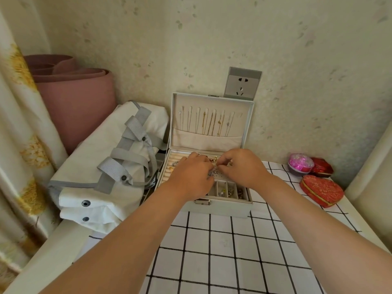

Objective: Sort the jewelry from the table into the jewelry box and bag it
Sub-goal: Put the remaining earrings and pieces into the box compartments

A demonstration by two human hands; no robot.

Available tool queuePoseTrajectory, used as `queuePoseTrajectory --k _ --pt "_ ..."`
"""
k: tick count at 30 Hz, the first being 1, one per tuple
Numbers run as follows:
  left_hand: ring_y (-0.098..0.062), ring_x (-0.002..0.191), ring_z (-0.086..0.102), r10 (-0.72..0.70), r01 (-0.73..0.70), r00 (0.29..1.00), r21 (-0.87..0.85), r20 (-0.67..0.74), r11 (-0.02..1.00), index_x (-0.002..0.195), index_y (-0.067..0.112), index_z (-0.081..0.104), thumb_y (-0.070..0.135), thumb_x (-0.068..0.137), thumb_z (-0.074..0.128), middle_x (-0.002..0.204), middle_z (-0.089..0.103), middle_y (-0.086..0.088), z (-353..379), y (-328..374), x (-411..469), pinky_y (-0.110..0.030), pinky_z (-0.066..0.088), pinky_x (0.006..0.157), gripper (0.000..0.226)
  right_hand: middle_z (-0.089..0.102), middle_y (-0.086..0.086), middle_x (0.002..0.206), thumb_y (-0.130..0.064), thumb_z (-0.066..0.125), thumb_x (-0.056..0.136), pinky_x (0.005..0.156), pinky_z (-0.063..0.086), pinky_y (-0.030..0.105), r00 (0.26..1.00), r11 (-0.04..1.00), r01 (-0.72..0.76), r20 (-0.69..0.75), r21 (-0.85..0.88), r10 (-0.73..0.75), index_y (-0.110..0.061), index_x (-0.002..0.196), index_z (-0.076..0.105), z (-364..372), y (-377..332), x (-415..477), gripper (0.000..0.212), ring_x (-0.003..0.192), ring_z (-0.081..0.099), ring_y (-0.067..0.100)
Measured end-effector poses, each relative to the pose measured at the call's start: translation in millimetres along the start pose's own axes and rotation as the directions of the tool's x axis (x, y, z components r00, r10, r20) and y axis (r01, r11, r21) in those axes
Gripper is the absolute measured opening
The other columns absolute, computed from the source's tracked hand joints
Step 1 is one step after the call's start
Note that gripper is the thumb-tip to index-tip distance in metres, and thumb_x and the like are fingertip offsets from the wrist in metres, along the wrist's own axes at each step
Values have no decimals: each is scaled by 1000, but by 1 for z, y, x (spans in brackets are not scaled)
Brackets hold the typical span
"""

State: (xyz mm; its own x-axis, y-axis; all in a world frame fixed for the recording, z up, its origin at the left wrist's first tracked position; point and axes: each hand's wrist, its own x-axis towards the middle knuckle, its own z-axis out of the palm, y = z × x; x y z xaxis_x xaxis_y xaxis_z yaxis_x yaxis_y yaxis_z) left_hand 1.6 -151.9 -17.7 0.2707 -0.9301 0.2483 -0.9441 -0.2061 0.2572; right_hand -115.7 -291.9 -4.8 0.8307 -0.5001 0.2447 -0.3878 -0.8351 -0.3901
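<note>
Item: jewelry box [220, 205], lid up, on the checked tabletop [222, 251] against the wall; sorting step in hand.
My left hand [191, 175] and right hand [244, 166] meet over its tray, fingers of both pinched on one small piece [215, 169]. Next, I judge: seat it precisely, shut the lid, then carry the box into the white bag [101, 166] just left.

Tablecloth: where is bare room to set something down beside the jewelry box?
Bare: checked tablecloth in front of the jewelry box, and the strip between it and the red heart-shaped box. Crowded: white bag close on the box's left.
</note>
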Motion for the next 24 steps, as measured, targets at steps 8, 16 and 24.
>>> queuePoseTrajectory --k 8,16,24 --pt "-18 117 41 7 -7 1000 -3 -8 1000 121 20 66 29 95 50 124 58 5 1 0 1 -37 37 102 32 67 -16 79 -27 70 86 70 55 31 999 999 -14 37 -33 16 -31 87 75 3 -1 4 7 76 62 4" --pt "-17 119 43 12 -20 996 -98 -85 995 135 26 56 33 95 52 128 56 4 -6 19 0 -34 40 100 40 68 -13 89 -24 71 89 81 51 24 999 992 -39 -9 124 41 -26 96 75 -24 7 -11 8 87 62 3" --pt "-10 98 51 44 -72 993 -272 -107 960 122 29 63 35 94 55 104 58 12 3 76 -7 -30 47 85 30 70 -13 92 -26 69 91 88 50 26 990 983 -141 24 113 139 -25 96 76 -65 41 -76 9 92 63 4"
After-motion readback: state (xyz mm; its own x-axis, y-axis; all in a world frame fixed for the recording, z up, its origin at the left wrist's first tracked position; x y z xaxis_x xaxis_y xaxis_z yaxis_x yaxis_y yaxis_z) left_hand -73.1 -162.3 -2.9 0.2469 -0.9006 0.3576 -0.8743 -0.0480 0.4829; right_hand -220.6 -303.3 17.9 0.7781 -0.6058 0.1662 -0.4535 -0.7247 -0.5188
